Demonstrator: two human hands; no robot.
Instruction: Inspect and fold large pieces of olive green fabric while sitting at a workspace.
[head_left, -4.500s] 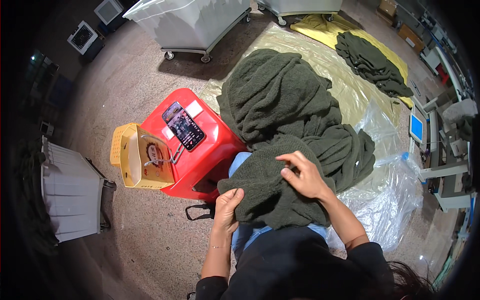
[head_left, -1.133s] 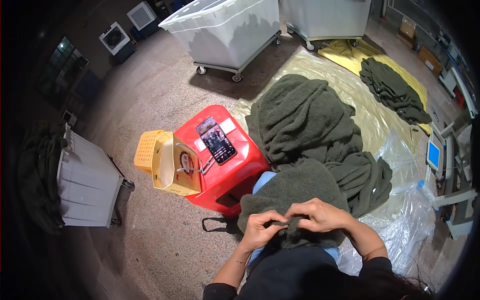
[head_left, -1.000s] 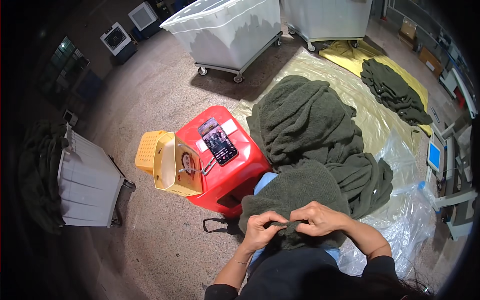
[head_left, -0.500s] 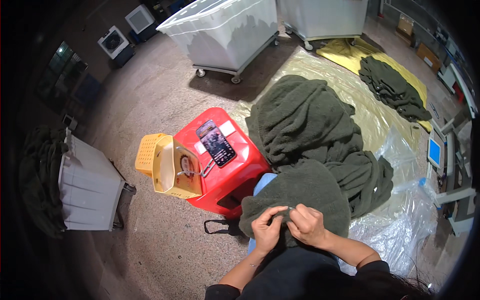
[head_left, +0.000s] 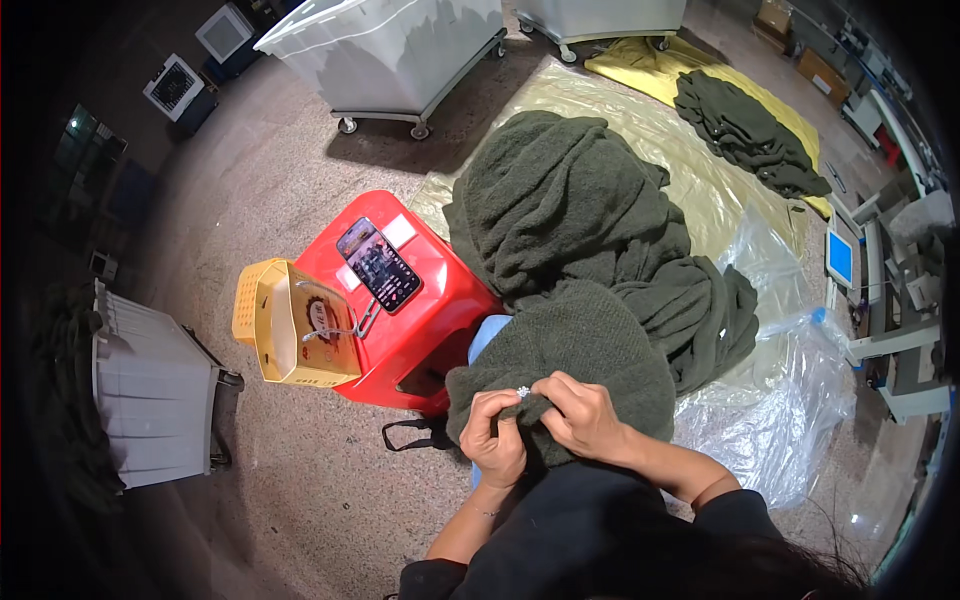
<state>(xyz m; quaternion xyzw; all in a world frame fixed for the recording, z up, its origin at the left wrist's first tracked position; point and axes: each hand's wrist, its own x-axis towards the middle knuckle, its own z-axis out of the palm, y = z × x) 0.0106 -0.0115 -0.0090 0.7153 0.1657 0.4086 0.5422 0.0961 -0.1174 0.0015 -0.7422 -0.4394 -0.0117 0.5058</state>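
Note:
A dark green knitted cloth (head_left: 600, 340) is spread over my lap. Its edge is pinched by my left hand (head_left: 493, 440), thumb and fingers closed. Close beside it, my right hand (head_left: 583, 418) also grips the cloth with bent fingers. Between the fingertips of both hands shows a small sparkling silver-white piece (head_left: 523, 392), like a stone or ornamental button. Whether it is fixed to the cloth I cannot tell. Beyond my lap lies a large heap of the same green cloth (head_left: 560, 200), on clear plastic sheeting (head_left: 735, 400).
To my left stands a red stool (head_left: 430, 330) bearing a phone (head_left: 380, 265) and metal scissors-like tool (head_left: 368, 318); a yellow basket (head_left: 310, 345) hangs at its side. Wheeled grey bins (head_left: 400, 60) stand ahead, another bin (head_left: 155, 390) at left. More cloth (head_left: 745, 135) lies on yellow sheeting (head_left: 630, 62).
The whole view has shifted, so things sit further left and higher. The sparkling piece between my fingertips shows more plainly now. Both hands keep hold of the cloth.

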